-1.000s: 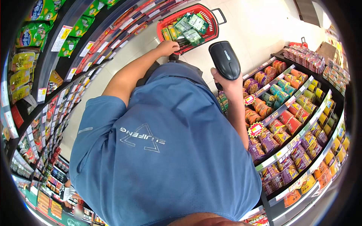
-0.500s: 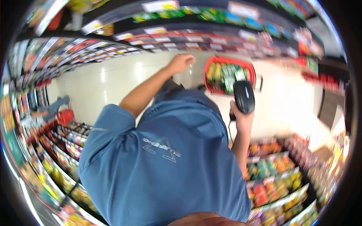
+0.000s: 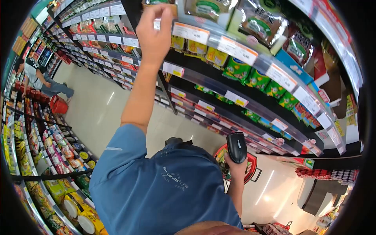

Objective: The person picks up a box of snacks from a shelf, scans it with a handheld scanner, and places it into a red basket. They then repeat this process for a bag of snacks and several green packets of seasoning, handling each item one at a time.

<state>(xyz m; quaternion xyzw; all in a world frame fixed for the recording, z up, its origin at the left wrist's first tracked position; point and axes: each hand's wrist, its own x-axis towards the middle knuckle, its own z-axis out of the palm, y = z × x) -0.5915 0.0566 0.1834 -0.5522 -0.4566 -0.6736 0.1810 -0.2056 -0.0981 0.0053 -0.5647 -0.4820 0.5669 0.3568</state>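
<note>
My left hand (image 3: 154, 37) is raised to a shelf at the top of the view, its fingers curled at the shelf's front edge. Just beyond the fingertips is a small brown pack (image 3: 173, 6), partly cut off by the frame; what the fingers hold, if anything, is hidden. My right hand (image 3: 236, 166) is wrapped around a black handheld barcode scanner (image 3: 237, 147), held low in front of my body. Below the scanner, partly covered by it and my arm, a red shopping basket (image 3: 253, 162) with a black handle stands on the floor.
Shelves (image 3: 203, 84) with price tags (image 3: 191, 33) and green packets (image 3: 237, 67) curve along the front. Snack shelves (image 3: 55, 156) stand behind me on the left. Down the aisle, a person (image 3: 39, 80) bends beside a red basket (image 3: 58, 105).
My left hand has risen from over the floor to the shelf. The view has turned and come closer to the shelves. The scanner stays in my right hand.
</note>
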